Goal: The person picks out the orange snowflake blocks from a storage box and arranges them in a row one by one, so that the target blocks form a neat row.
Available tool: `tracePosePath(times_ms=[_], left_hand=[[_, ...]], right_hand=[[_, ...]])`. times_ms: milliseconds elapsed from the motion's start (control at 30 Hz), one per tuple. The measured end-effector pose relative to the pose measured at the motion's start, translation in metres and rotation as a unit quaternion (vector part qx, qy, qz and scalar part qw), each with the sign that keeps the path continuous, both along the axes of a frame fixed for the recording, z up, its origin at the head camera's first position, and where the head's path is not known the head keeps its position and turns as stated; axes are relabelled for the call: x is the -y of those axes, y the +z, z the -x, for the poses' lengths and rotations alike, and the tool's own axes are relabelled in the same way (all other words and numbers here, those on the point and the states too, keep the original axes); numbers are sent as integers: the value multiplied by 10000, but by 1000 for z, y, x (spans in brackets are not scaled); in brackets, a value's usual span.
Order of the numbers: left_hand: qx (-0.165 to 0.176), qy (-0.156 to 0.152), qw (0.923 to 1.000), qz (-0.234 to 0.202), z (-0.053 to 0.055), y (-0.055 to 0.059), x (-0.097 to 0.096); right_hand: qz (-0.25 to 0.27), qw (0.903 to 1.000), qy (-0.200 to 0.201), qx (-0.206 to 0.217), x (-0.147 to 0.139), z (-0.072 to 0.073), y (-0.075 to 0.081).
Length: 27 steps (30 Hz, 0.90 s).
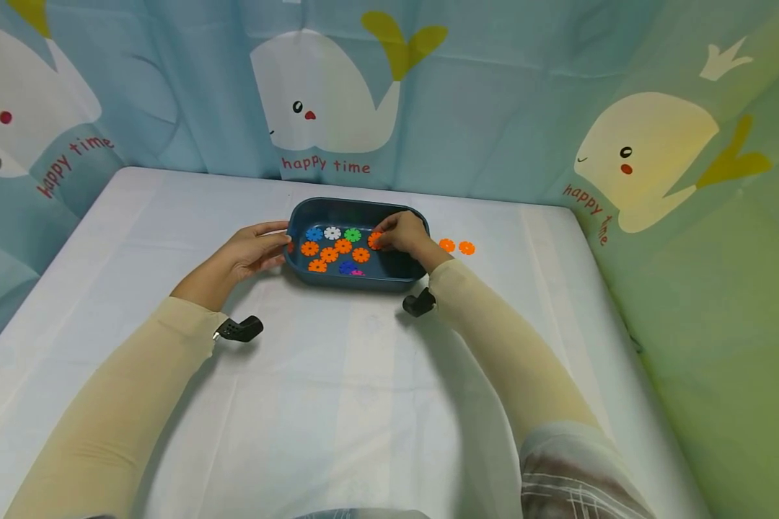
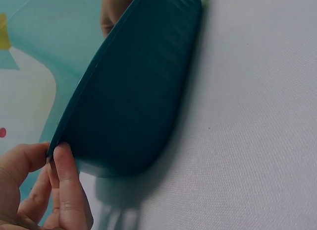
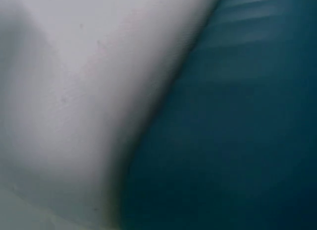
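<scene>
A dark blue tub (image 1: pixel 353 283) sits on a white table (image 1: pixel 337 389), toward the far side. The left hand (image 1: pixel 249 249) is at the left end of the tub. Its thumb and fingers pinch the rim there, with the thumb on one side and fingers on the other. The right hand (image 1: pixel 404 234) reaches into the right part of the tub. Its fingers are bent, and the tips pinch an orange wheel (image 1: pixel 374 241). The right wrist picture is blurry and shows only the tub and the table, so it does not show those fingers.

More little flat wheels lie in the tub. On the far side, from left to right, are a blue wheel (image 1: pixel 314 233), a white wheel (image 1: pixel 332 233) and a green wheel (image 1: pixel 353 235). Loose orange wheels (image 1: pixel 329 255) lie in the middle and on the left. Near the near wall are a dark blue wheel (image 1: pixel 347 267) and a pink wheel (image 1: pixel 358 273), partly hidden.

Two more orange wheels (image 1: pixel 467 248) lie on the table, to the right of the tub, just beside each other. Behind the table hangs a blue curtain (image 1: pixel 480 108) with white whales (image 1: pixel 327 94) on it. The person has cream sleeves (image 1: pixel 110 418).
</scene>
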<state>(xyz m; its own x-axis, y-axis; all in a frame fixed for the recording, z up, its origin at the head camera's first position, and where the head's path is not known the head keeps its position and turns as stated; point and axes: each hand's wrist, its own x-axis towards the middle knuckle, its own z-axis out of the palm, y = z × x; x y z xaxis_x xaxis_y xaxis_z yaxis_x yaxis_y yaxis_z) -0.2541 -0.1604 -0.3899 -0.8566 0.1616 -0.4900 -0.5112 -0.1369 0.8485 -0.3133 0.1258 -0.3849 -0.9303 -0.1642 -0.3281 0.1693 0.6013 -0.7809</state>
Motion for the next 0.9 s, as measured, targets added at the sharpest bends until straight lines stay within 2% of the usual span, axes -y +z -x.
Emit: tracePosePath(times_ms=[467,700,900], left_hand=[[71,36,10000,44,0,0,0],[65,1,10000,37,0,0,1],[70,-19,10000,34,0,-1,1]], right_hand=[[201,9998,55,14,-11,-7,28],[215,9997,-84,-118,-27,-3,31],[116,9998,-91,-148,-37,-6,38]])
